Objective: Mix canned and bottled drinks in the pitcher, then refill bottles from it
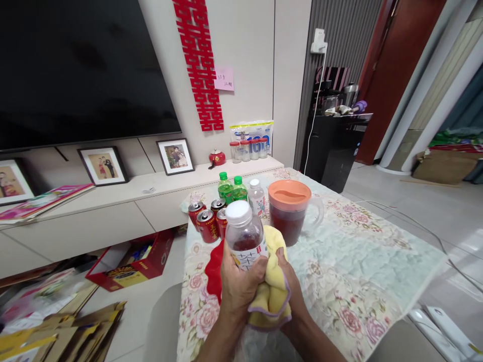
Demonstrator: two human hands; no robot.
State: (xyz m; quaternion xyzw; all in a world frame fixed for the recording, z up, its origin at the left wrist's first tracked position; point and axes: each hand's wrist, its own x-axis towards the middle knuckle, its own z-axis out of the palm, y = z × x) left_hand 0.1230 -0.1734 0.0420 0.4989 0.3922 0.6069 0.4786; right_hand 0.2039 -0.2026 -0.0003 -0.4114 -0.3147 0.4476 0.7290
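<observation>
My left hand [238,282] is wrapped round a clear plastic bottle [246,236] with a white cap, a printed label and dark reddish contents. The bottle stands nearly upright above the table, tilted slightly. A yellow cloth [272,284] with a purple edge is bunched in my right hand [290,281], pressed to the bottle's right side; some of those fingers are hidden behind the cloth. Beneath my left hand a red scalloped dish [213,277] shows in part. Just beyond are several red drink cans [207,227] and a pitcher [289,221] of dark liquid with an orange lid.
Two green-capped bottles [225,190] and a white-capped bottle [256,196] stand at the back of the flowered tablecloth [347,281]. Behind, a low cabinet [113,213] carries framed photos and red-lidded jars [245,151]. A red box [136,266] and flattened cardboard lie on the floor at left.
</observation>
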